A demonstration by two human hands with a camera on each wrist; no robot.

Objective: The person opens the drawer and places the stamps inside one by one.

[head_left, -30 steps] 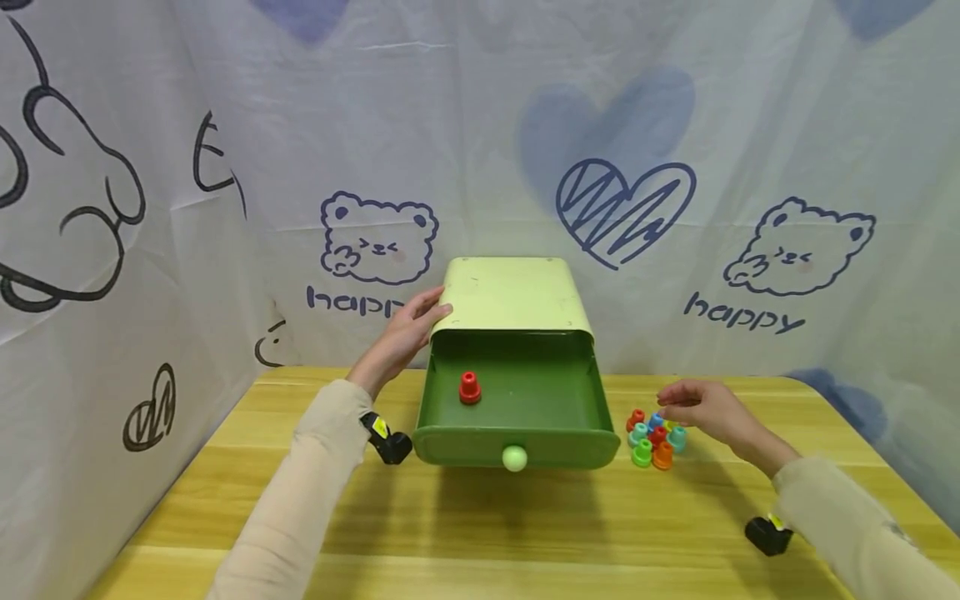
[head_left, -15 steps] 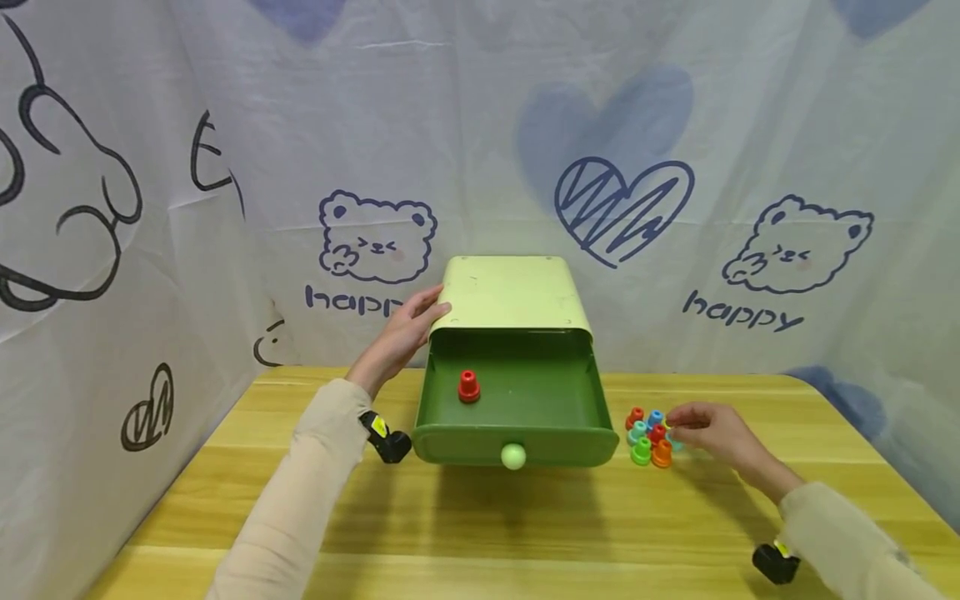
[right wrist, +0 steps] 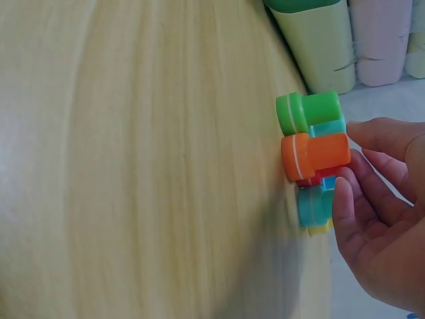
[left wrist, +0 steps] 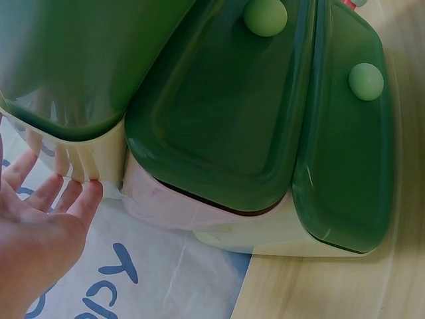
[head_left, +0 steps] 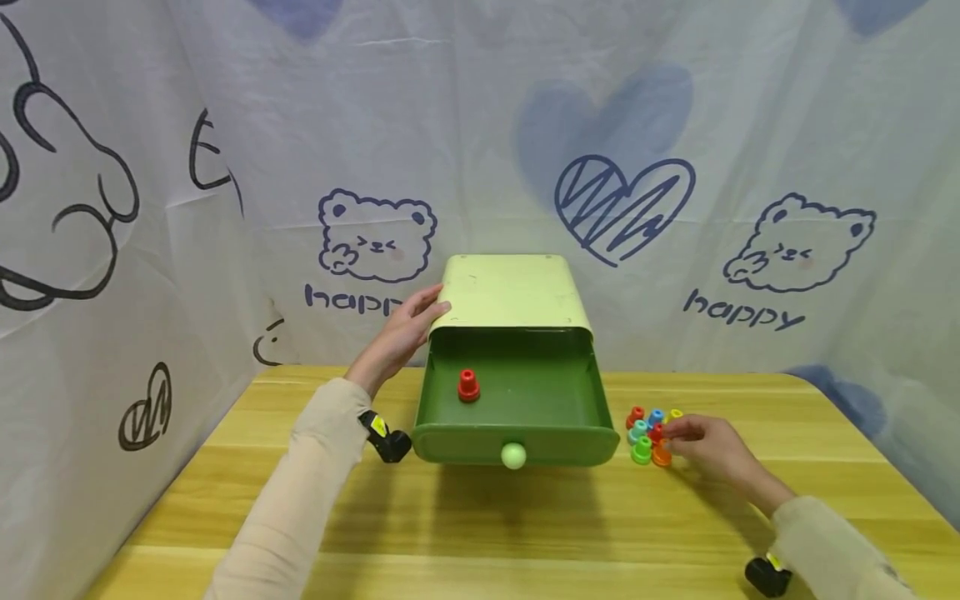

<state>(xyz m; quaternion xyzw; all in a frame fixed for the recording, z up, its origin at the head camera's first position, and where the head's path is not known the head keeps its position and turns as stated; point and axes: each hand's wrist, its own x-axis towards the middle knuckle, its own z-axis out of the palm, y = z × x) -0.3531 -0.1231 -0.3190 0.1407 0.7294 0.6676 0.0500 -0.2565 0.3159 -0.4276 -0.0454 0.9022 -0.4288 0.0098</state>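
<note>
My left hand (head_left: 401, 340) rests against the left side of a pale yellow drawer cabinet (head_left: 513, 287), its fingertips (left wrist: 91, 189) touching the casing in the left wrist view. The green top drawer (head_left: 551, 392) stands pulled out, with one red peg (head_left: 468, 387) upright inside. Over the right edge of a group of small pegs hovers my right hand (head_left: 716, 454). In the right wrist view its thumb and fingers are spread about the top of an orange peg (right wrist: 325, 151), beside a green peg (right wrist: 317, 109) and a teal peg (right wrist: 312, 206). Fingers partly cover the rear pegs.
Two lower green drawers, the middle one (left wrist: 219, 113) and the bottom one (left wrist: 348, 153), are shut beneath the open one. Blue, yellow, red and teal pegs stand close together on the wooden table (head_left: 630, 533). A printed curtain (head_left: 480, 150) hangs behind.
My right hand has moved forward and down over the pegs, from behind them to the orange peg at the near right. The left hand and drawer have stayed put.
</note>
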